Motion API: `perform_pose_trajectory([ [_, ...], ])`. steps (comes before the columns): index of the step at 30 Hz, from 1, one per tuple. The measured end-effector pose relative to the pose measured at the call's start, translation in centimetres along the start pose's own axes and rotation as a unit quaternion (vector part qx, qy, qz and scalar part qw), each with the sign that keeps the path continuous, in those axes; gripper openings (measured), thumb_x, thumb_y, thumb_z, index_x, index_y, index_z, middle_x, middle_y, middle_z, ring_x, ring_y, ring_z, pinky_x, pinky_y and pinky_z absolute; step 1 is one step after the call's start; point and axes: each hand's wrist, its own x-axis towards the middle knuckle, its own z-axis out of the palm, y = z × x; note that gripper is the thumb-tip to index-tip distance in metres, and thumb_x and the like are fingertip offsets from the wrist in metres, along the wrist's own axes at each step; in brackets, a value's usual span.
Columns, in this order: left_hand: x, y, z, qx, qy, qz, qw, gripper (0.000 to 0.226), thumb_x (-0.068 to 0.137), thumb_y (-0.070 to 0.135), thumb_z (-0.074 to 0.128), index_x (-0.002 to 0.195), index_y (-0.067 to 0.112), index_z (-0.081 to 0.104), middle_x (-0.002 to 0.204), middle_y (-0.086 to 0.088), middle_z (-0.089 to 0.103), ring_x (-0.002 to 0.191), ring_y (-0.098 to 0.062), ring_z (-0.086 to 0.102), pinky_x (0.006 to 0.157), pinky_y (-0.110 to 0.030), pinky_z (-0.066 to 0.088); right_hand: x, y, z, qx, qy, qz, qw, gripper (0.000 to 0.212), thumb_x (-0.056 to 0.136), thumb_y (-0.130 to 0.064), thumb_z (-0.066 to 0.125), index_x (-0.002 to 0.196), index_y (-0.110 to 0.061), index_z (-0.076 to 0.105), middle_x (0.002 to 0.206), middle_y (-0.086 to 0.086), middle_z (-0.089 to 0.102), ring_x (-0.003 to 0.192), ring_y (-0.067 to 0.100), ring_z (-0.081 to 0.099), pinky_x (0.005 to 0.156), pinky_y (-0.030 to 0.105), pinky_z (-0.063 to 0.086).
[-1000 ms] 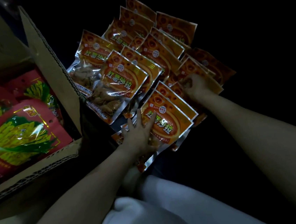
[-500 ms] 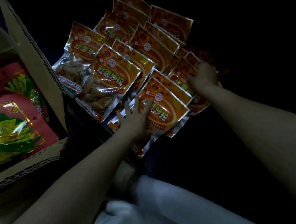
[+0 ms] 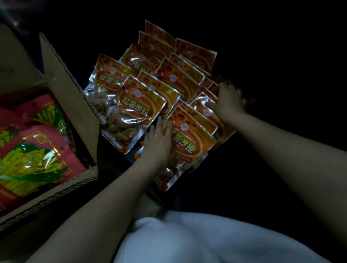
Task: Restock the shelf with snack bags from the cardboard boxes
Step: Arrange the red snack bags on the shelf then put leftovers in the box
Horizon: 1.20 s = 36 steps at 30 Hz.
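Several orange snack bags (image 3: 142,104) lie fanned out and overlapping on a dark surface ahead of me. My left hand (image 3: 159,143) rests flat with straight fingers on the nearest orange bag (image 3: 190,138) at the pile's front. My right hand (image 3: 228,101) lies over the bags at the right side of the pile, fingers spread and bent over their edges. An open cardboard box (image 3: 68,93) stands at the left, filled with red snack bags (image 3: 26,164) that show a yellow and green picture.
The box's raised flap (image 3: 54,64) stands between the red bags and the orange pile. My white-clad knee (image 3: 191,247) fills the bottom of the view. Everything to the right and behind the pile is dark.
My right hand has slid along the pile's right side and now covers more of the bags there. My left hand stays pressed on the front bag. The view has shifted slightly.
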Motion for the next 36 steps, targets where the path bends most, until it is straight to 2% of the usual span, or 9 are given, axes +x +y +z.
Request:
perform_pose_trajectory([
  [6,-4.7,0.9,-7.8,-0.03,0.151,0.018,0.988,0.072,0.095,0.029,0.05,0.15,0.013,0.006,0.156,-0.012,0.006,0.14,-0.035,0.018,0.113,-0.043,0.024,-2.4,-3.4,-5.1,0.144,0.038,-0.05,0.988,0.048,0.089,-0.031,0.061,0.128,-0.007,0.046,0.132,0.016,0.047,0.121,0.033,0.046,0.098,0.042,0.042],
  [10,-9.9,-0.6,-11.5,-0.087,0.304,0.041,0.948,0.055,0.094,0.017,0.047,0.145,0.007,0.027,0.147,-0.012,0.028,0.134,-0.029,0.03,0.107,-0.037,0.033,-6.0,-7.7,-6.8,0.249,0.056,-0.125,0.959,0.035,0.094,-0.027,0.054,0.122,-0.006,0.05,0.123,0.012,0.054,0.112,0.026,0.053,0.091,0.038,0.045],
  [15,-16.0,-8.7,-14.0,-0.118,0.422,-0.086,0.895,0.046,0.086,0.006,0.05,0.132,0.003,0.044,0.13,-0.015,0.045,0.12,-0.03,0.043,0.099,-0.038,0.036,-10.2,-15.7,-6.1,0.343,0.013,-0.215,0.914,0.028,0.096,-0.02,0.051,0.115,-0.001,0.054,0.101,0.004,0.052,0.094,0.016,0.048,0.077,0.026,0.038],
  [18,-18.9,-15.0,-12.8,-0.131,0.382,-0.224,0.887,0.051,0.087,0.01,0.05,0.136,0.004,0.038,0.134,-0.017,0.042,0.122,-0.033,0.04,0.1,-0.04,0.033,-11.8,-22.1,-3.4,0.313,-0.062,-0.287,0.903,0.023,0.091,-0.014,0.056,0.109,0.001,0.058,0.097,0.011,0.059,0.093,0.021,0.055,0.079,0.025,0.04],
  [20,-20.6,-18.8,-10.9,-0.104,0.315,-0.291,0.897,0.055,0.09,0.017,0.05,0.141,0.007,0.032,0.139,-0.015,0.039,0.127,-0.034,0.037,0.102,-0.043,0.031,-13.3,-25.6,-0.3,0.2,-0.153,-0.353,0.901,0.032,0.09,-0.017,0.06,0.116,0.001,0.055,0.112,0.017,0.06,0.107,0.027,0.056,0.086,0.029,0.043],
  [25,-22.0,-23.9,-7.1,0.029,0.21,-0.269,0.94,0.05,0.094,0.024,0.043,0.143,0.023,0.032,0.15,0.003,0.03,0.141,-0.017,0.018,0.113,-0.038,0.015,-14.9,-28.7,7.9,-0.051,-0.314,-0.34,0.885,0.079,0.088,-0.031,0.063,0.147,-0.011,0.015,0.147,0.023,0.025,0.133,0.037,0.035,0.108,0.037,0.033],
  [28,-21.4,-24.8,-7.1,0.021,0.242,-0.22,0.945,0.04,0.096,0.024,0.04,0.136,0.021,0.044,0.146,0.004,0.036,0.141,-0.015,0.018,0.113,-0.036,0.013,-14.2,-29.2,10.9,-0.028,-0.308,-0.269,0.912,0.089,0.085,-0.031,0.066,0.149,-0.015,0.006,0.149,0.024,0.017,0.134,0.042,0.031,0.11,0.047,0.031],
  [32,-22.7,-25.2,-7.9,-0.098,0.352,-0.239,0.9,0.042,0.091,0.024,0.034,0.122,0.009,0.058,0.141,-0.007,0.041,0.137,-0.023,0.022,0.112,-0.037,0.02,-14.5,-29.7,12.2,0.097,-0.257,-0.233,0.933,0.092,0.079,-0.028,0.074,0.146,-0.014,0.014,0.143,0.023,0.027,0.131,0.04,0.035,0.109,0.047,0.032],
  [36,-24.7,-25.6,-8.9,-0.073,0.239,-0.254,0.934,0.042,0.089,0.0,0.042,0.128,0.014,0.053,0.149,-0.005,0.029,0.139,-0.026,0.019,0.114,-0.039,0.022,-15.0,-29.0,11.5,0.168,-0.205,-0.228,0.937,0.079,0.081,-0.012,0.071,0.144,-0.012,0.023,0.136,0.019,0.044,0.124,0.034,0.046,0.102,0.038,0.037],
])
